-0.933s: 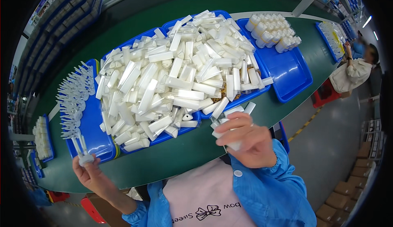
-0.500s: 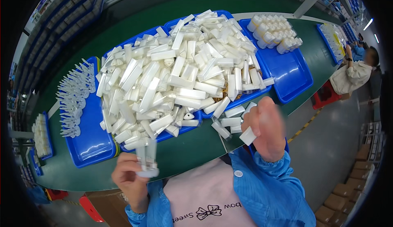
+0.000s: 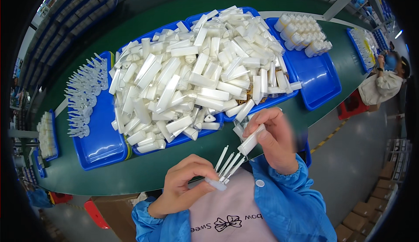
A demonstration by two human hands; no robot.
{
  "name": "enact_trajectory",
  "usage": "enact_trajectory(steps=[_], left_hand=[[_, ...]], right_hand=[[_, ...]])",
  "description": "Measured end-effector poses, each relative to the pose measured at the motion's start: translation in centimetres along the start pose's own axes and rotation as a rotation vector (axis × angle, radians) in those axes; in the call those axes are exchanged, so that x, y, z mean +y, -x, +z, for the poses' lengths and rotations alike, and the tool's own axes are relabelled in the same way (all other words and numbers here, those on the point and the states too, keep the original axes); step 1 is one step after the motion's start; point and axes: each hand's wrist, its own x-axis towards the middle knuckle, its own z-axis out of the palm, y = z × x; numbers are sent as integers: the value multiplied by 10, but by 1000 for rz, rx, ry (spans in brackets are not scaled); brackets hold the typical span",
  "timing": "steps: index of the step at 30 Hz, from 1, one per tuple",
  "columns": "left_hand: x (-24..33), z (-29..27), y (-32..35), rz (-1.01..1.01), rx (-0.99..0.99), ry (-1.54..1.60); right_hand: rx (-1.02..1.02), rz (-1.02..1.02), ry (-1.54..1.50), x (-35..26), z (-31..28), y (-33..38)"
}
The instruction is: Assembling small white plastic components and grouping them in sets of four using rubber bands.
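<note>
My left hand (image 3: 182, 186) pinches a translucent white base with several thin upright prongs (image 3: 223, 170) by its round foot. The prongs tilt up and to the right. Just above them my right hand (image 3: 278, 142) grips a white triangular tube (image 3: 252, 141) between thumb and fingers, its lower end close to the prong tips; I cannot tell whether they touch. Beyond both hands lies a big heap of similar white tubes with clear ends (image 3: 192, 80). A few loose tubes lie partly hidden behind my right hand.
On the left, a blue tray (image 3: 102, 148) carries rows of pronged bases (image 3: 83, 98). At the back right, another blue tray (image 3: 321, 85) holds banded bundles of white pieces (image 3: 303, 32). All stand on a green table (image 3: 183, 155). Another person (image 3: 384, 85) sits far right.
My left hand has moved right and tipped the pronged base toward my right hand. My right hand has come left and lower with the tube, so the two pieces are now close together.
</note>
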Motion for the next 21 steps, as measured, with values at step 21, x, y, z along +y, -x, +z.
enact_trajectory(steps=[21], left_hand=[[-1, -6, -5, -63, -23, -59]], right_hand=[[-73, -158, 322, 0, -4, 0]])
